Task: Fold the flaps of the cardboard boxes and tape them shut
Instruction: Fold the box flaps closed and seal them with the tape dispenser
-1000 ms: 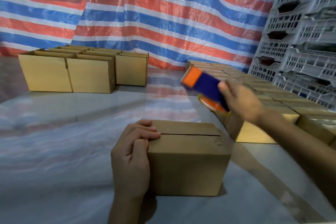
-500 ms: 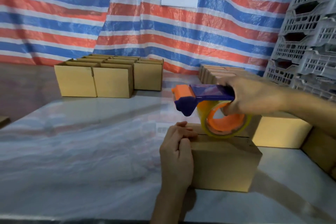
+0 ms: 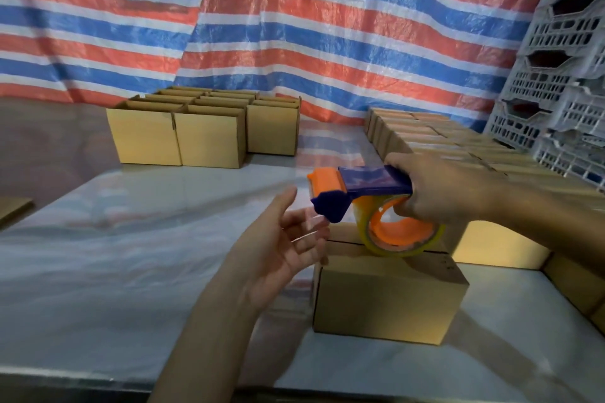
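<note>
A small cardboard box (image 3: 389,298) stands on the table in front of me, its top flaps folded down with a dark seam between them. My right hand (image 3: 442,186) grips a blue and orange tape dispenser (image 3: 370,193) just above the box top; its clear tape roll (image 3: 402,234) hangs over the seam. My left hand (image 3: 278,249) is lifted off the box, palm up and fingers spread, just left of the dispenser's blue nose. It holds nothing that I can make out.
Several open boxes (image 3: 203,127) stand at the back left of the white table (image 3: 131,255). Rows of closed boxes (image 3: 458,147) fill the right side. Grey plastic crates (image 3: 563,75) are stacked at far right. A striped tarp (image 3: 163,26) hangs behind.
My left hand has let go of the box's left end and risen, opening toward the dispenser. The right hand brought the dispenser down from the right to just above the box.
</note>
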